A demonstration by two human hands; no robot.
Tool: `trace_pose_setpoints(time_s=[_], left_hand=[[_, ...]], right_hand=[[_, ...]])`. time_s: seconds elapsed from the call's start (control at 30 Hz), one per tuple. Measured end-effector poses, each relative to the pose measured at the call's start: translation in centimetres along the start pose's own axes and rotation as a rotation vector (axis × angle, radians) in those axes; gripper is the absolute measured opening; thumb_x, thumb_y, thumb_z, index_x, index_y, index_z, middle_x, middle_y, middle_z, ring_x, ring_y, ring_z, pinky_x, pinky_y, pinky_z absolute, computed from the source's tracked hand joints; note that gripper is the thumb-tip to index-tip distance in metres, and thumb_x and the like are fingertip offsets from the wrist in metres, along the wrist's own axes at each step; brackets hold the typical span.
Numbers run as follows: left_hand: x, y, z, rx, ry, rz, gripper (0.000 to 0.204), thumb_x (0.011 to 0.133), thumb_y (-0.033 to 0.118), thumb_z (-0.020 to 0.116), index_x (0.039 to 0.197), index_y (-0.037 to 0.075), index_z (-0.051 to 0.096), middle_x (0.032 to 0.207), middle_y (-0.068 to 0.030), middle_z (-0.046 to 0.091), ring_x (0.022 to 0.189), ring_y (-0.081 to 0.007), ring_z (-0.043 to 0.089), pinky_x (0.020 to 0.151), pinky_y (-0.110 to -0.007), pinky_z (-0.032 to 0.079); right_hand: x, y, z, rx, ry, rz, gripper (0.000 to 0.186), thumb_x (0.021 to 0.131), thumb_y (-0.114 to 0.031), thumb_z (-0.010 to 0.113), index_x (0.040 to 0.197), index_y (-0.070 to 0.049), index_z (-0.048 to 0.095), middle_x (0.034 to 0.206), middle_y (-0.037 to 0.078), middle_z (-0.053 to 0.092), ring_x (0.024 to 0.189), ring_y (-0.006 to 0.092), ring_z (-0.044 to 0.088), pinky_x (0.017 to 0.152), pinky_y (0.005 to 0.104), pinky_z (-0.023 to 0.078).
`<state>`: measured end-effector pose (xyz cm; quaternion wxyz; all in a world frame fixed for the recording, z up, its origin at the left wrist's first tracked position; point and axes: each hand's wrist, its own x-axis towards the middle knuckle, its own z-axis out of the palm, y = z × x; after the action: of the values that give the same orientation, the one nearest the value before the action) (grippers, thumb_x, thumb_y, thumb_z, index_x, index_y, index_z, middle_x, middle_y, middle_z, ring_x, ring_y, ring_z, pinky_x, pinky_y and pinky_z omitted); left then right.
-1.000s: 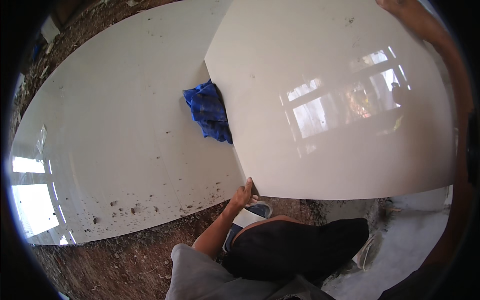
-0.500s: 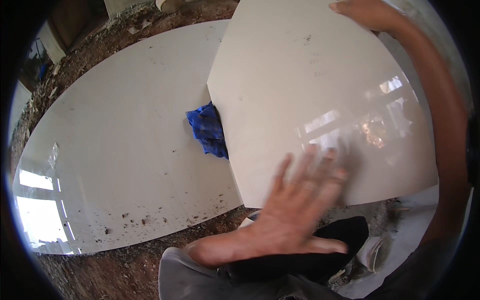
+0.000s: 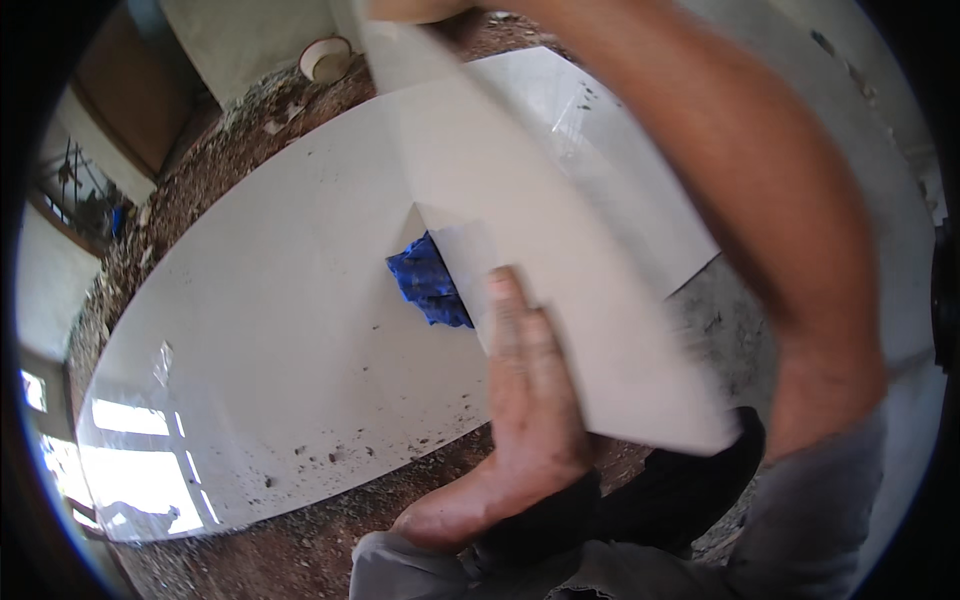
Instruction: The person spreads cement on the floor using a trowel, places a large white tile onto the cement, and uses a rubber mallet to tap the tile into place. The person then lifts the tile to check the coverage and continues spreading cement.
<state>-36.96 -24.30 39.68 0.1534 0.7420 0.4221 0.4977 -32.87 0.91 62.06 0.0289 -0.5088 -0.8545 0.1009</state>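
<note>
A glossy cream tile (image 3: 600, 320) stands tilted up on its edge, blurred by motion. My right hand (image 3: 425, 10) grips its far upper corner at the top of the view, with the fingers partly cut off. Against the tile's near face lies my left hand (image 3: 530, 375), fingers straight and pressed flat. Below is a large glossy cream slab (image 3: 260, 280) with dark specks of dirt scattered over it. A crumpled blue cloth (image 3: 428, 280) sits on that slab, tucked beside the raised tile's lower edge and partly hidden by it.
Loose brown soil (image 3: 300, 560) and rubble surround the slab. A white bowl-like container (image 3: 326, 60) rests by the far wall. A doorway (image 3: 135, 90) opens at the far left. My dark-clad leg (image 3: 690, 490) is close to the tile's near corner.
The tile has swung up from lying nearly flat to a steep tilt. My right hand carried its far edge leftward. My left hand moved left and now presses the tile.
</note>
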Motion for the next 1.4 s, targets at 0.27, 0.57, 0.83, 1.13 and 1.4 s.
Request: trace_pose_setpoints(time_s=[0.27, 0.57, 0.83, 1.13, 1.4], left_hand=[[-4.9, -1.9, -2.5, 0.006, 0.467, -0.093, 0.044, 0.079, 0.007, 0.055, 0.121, -0.006, 0.05, 0.125, -0.0234, 0.05, 0.105, -0.0349, 0.056, 0.09, -0.043, 0.048], [-6.6, -3.0, -5.7, -0.241, 0.939, -0.336, 0.072, 0.074, 0.024, 0.056, 0.135, -0.007, 0.034, 0.129, -0.0277, 0.043, 0.114, -0.036, 0.05, 0.095, -0.047, 0.048], [-5.0, -3.6, -7.7, -0.143, 1.234, -0.489, 0.076, 0.077, 0.03, 0.059, 0.138, -0.004, 0.031, 0.135, -0.0241, 0.04, 0.119, -0.035, 0.045, 0.102, -0.047, 0.04], [-5.5, -5.9, -11.3, -0.151, 1.314, -0.532, 0.075, 0.08, 0.033, 0.058, 0.139, -0.002, 0.03, 0.138, -0.022, 0.038, 0.123, -0.0341, 0.043, 0.103, -0.047, 0.039], [-10.5, -8.8, -16.5, -0.255, 1.277, -0.636, 0.074, 0.083, 0.036, 0.058, 0.141, -0.001, 0.029, 0.14, -0.02, 0.037, 0.125, -0.0332, 0.041, 0.105, -0.047, 0.037]], right_hand=[[-8.9, 15.0, 34.5, 1.087, 0.106, 0.518, 0.079, 0.09, -0.066, 0.033, 0.095, 0.006, 0.065, 0.07, 0.015, 0.064, 0.064, 0.027, 0.062, 0.066, 0.0395, 0.049], [-12.7, 7.7, 59.2, 1.11, -0.247, 0.722, 0.093, 0.087, -0.071, 0.029, 0.104, 0.013, 0.063, 0.108, 0.036, 0.059, 0.11, 0.0441, 0.056, 0.095, 0.046, 0.042], [-9.2, 7.2, 58.0, 0.961, -0.16, 0.759, 0.088, 0.089, -0.068, 0.029, 0.105, 0.012, 0.063, 0.105, 0.037, 0.059, 0.109, 0.0446, 0.056, 0.095, 0.0469, 0.042], [-3.0, 7.6, 58.5, 1.18, -0.017, 1.022, 0.091, 0.088, -0.07, 0.028, 0.1, 0.012, 0.064, 0.107, 0.037, 0.059, 0.11, 0.045, 0.055, 0.094, 0.0443, 0.041], [-6.8, 11.0, 57.2, 1.585, 0.496, 1.132, 0.089, 0.088, -0.073, 0.032, 0.076, 0.009, 0.066, 0.076, 0.013, 0.064, 0.075, 0.0199, 0.057, 0.071, 0.0357, 0.046]])
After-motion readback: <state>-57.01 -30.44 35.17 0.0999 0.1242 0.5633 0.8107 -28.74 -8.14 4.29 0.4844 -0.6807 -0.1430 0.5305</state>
